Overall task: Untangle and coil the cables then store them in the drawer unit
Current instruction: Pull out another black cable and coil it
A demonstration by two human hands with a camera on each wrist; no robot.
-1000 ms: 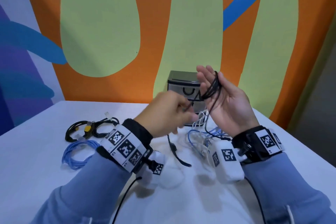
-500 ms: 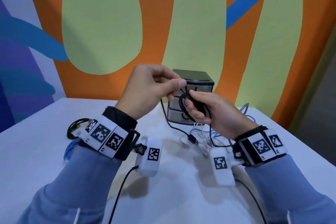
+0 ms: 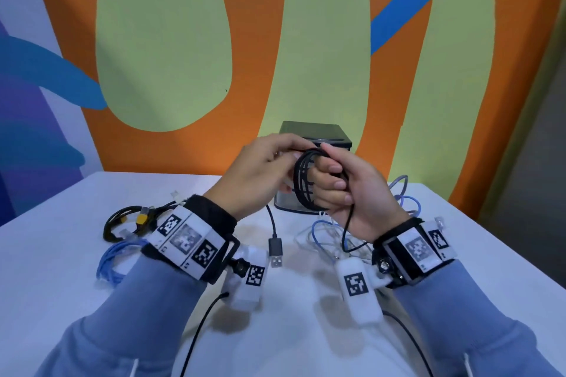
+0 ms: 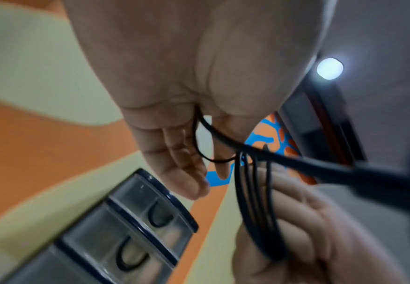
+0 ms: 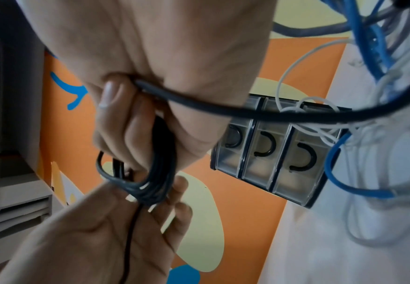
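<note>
Above the white table, my right hand (image 3: pixel 333 184) grips a black USB cable (image 3: pixel 301 180) wound in several loops; the fingers curl round the coil (image 5: pixel 155 173). My left hand (image 3: pixel 266 171) pinches the cable's free run at the top of the coil (image 4: pixel 252 192). The tail hangs down to a USB plug (image 3: pixel 275 249) above the table. Behind the hands stands the dark drawer unit (image 3: pixel 318 135), its three clear drawers (image 5: pixel 269 151) with black handles closed.
At the left of the table (image 3: pixel 46 254) lie a coiled blue cable (image 3: pixel 115 257) and a black cable with a yellow connector (image 3: pixel 128 220). A tangle of white, blue and grey cables (image 3: pixel 330 236) lies right of centre, near the drawer unit. An orange and green wall stands behind.
My right hand has closed from an open palm into a fist round the black loops. The left hand moved up to the coil's top, and the USB plug now hangs lower.
</note>
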